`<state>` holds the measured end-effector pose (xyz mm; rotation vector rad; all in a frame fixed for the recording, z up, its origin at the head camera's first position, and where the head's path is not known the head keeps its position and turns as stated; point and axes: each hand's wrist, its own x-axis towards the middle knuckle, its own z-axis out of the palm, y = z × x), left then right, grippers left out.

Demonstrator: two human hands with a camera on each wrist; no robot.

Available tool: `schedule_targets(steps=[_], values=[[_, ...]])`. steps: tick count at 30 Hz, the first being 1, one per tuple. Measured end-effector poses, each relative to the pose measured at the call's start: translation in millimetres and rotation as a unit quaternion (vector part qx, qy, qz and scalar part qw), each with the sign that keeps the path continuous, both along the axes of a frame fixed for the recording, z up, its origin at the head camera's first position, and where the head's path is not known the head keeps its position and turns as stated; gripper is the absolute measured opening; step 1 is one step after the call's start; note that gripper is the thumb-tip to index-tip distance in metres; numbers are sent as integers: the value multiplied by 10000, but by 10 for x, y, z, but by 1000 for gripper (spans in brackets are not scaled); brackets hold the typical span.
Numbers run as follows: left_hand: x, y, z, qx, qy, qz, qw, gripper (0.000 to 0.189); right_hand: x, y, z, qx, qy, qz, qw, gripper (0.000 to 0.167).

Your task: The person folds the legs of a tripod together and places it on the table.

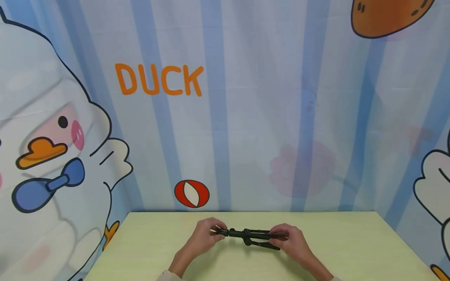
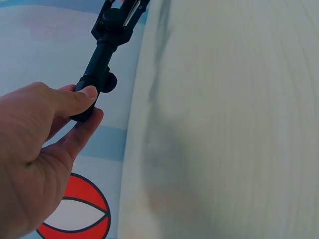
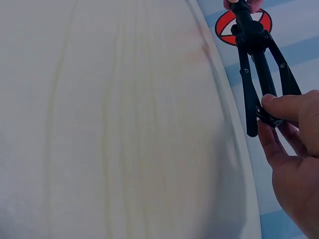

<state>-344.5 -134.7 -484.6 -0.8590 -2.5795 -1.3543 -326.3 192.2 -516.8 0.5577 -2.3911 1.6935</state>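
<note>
A small black tripod (image 1: 247, 234) is held sideways above the table between both hands, its legs toward the right. With thumb and fingers, my left hand (image 1: 205, 236) pinches the head end of it, beside a round knob (image 2: 109, 82). At the other end my right hand (image 1: 290, 240) pinches the lower end of the centre column (image 3: 264, 74). One leg (image 3: 248, 94) spreads out from the column on the near side, and another leg (image 3: 283, 67) runs partly behind the right thumb.
The pale yellow table (image 1: 140, 249) lies beneath the hands and carries their shadows. Behind it hangs a striped blue and white curtain (image 1: 253, 117), printed with a duck (image 1: 52, 164), orange letters and a red ball (image 1: 191, 193).
</note>
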Motion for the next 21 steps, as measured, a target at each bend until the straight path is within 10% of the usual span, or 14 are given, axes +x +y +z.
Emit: schedule_targets(steps=[21], values=[[-62, 7, -285, -409, -1, -78, 9991, 20, -8, 15, -75, 1008, -74, -94, 9948, 20]])
